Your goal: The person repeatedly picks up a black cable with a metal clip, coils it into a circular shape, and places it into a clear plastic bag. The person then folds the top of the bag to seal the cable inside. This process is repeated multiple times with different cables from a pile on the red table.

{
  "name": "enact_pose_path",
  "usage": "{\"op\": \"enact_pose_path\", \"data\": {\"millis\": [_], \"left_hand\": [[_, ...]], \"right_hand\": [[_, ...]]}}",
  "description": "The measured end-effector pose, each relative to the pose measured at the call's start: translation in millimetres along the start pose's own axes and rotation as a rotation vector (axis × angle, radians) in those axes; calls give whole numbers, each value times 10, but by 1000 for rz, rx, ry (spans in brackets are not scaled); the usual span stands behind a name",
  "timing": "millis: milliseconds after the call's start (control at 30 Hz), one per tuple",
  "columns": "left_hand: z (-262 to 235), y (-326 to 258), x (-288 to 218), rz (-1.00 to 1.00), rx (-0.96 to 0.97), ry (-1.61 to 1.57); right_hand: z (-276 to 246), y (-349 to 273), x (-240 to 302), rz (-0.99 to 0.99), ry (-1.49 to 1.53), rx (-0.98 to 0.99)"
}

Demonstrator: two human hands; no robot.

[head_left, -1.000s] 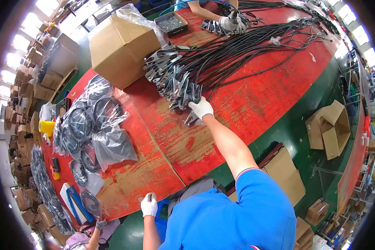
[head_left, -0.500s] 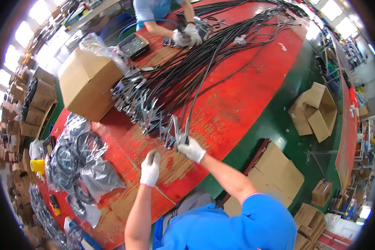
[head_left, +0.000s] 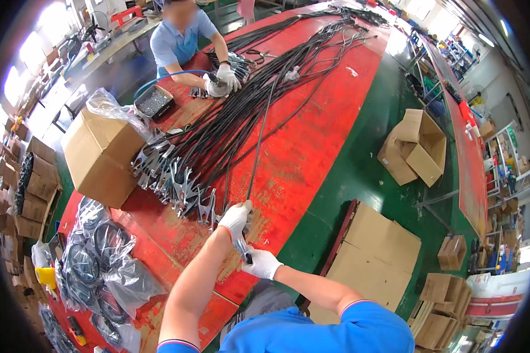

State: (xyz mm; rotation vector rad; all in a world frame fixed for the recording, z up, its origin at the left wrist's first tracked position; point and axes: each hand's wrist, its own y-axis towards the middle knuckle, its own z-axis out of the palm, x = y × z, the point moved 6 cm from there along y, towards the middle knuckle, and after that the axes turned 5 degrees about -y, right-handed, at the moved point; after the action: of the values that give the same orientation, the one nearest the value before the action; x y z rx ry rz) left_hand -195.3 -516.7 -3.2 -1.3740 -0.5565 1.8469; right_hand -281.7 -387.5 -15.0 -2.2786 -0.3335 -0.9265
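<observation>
Both my hands wear white gloves, close together over the near edge of the red table. My left hand (head_left: 235, 219) is closed around a black cable (head_left: 259, 156) that runs away from it up the table. Just below, my right hand (head_left: 262, 264) grips the dark-tipped handle end of a silver spring clamp (head_left: 240, 246). The clamp's other end is hidden by my left hand. Beyond my left hand, a heap of similar silver clamps (head_left: 174, 187) lies at the near ends of a thick bundle of black cables (head_left: 218, 126).
A cardboard box (head_left: 103, 156) stands left of the heap, with bagged coiled cables (head_left: 100, 253) nearer me. Across the table, a co-worker in gloves (head_left: 222, 82) handles clamps beside a tray of small metal parts (head_left: 155, 102). Flattened cardboard (head_left: 371, 253) lies to the right.
My left hand has moved right and up, onto the cable. My right hand has come down toward me, bringing the clamp away from the heap. The view has shifted slightly.
</observation>
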Motion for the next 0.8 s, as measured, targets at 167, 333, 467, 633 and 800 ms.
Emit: {"op": "enact_pose_path", "data": {"millis": [167, 333, 467, 633, 800], "left_hand": [[-580, -1083, 326, 75, -121, -109], [-1124, -2660, 1083, 169, -184, -26], [-1886, -3788, 1834, 302, -444, -289], [-3172, -5624, 3366, 537, -980, -627], [-3137, -6747, 4307, 537, -1252, -780]], "right_hand": [[-92, -252, 358, -200, 29, -152], [-468, -346, 1465, -910, -385, -739], [160, 107, 1933, -1029, -630, -53], [68, 571, 1955, -885, -891, -6], [537, 608, 1909, -874, -911, -7]]}}
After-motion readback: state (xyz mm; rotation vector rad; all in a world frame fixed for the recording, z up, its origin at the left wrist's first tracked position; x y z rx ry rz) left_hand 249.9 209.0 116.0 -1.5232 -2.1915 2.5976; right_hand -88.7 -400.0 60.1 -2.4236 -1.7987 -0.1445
